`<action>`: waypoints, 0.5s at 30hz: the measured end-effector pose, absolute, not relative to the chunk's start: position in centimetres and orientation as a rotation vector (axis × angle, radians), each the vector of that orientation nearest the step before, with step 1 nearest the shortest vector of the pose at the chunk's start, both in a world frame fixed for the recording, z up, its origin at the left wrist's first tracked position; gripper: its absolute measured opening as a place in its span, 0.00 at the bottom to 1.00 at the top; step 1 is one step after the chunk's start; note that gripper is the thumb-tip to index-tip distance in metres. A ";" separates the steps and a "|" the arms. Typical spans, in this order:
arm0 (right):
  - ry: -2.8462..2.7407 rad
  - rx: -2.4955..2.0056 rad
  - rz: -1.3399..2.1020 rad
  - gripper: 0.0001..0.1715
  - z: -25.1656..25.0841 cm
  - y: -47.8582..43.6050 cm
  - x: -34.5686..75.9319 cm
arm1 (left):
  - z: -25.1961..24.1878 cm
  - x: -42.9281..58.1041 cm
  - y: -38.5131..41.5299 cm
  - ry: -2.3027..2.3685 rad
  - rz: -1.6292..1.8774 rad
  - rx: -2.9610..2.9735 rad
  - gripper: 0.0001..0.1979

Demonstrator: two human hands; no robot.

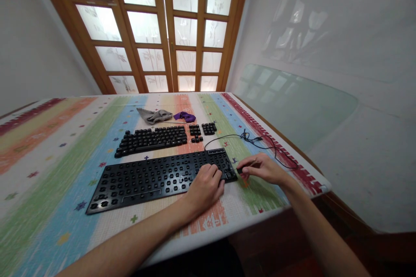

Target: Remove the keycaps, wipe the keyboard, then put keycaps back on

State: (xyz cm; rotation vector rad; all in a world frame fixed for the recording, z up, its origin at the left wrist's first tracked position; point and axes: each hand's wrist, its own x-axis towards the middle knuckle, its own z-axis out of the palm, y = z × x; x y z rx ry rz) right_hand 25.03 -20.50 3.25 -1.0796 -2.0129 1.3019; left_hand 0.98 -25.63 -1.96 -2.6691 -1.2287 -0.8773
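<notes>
A black keyboard point(146, 179) with most of its keycaps off lies slanted on the table, its bare switch posts showing. My left hand point(206, 184) is closed over the near edge of its right part, fingers curled down on it; the fingertips are partly hidden. Just off the keyboard's right end, my right hand point(263, 168) pinches a small black keycap point(239, 170) between thumb and fingers. Behind the keyboard, loose black keycaps point(152, 138) are laid out in keyboard order, with smaller groups of keycaps point(208, 128) to their right.
A grey cloth point(154, 115) and a purple cloth point(185, 116) lie beyond the keycaps. The keyboard's black cable point(248, 137) runs right in a loose tangle. A striped tablecloth point(120, 116) covers the table, which meets a wall point(351, 138) on the right.
</notes>
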 end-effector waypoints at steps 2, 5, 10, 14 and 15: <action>-2.019 -1.080 1.257 0.22 3.0 -20.9 24.8 | -1.9 1.0 -25.6 -1.229 -0.879 -2.672 0.02; -2.119 -1.068 1.067 0.20 3.6 -21.8 23.6 | -2.0 1.0 -25.6 -1.221 -0.885 -2.673 0.03; -2.400 -0.973 0.781 0.18 5.2 -22.1 20.4 | -2.4 0.9 -25.5 -1.226 -0.899 -2.684 0.03; -2.472 -0.966 0.695 0.23 5.5 -20.5 19.4 | -2.3 0.9 -25.5 -1.226 -0.922 -2.671 0.03; -2.456 -0.987 0.700 0.24 5.4 -20.1 19.5 | -2.3 0.9 -25.6 -1.227 -0.919 -2.672 0.02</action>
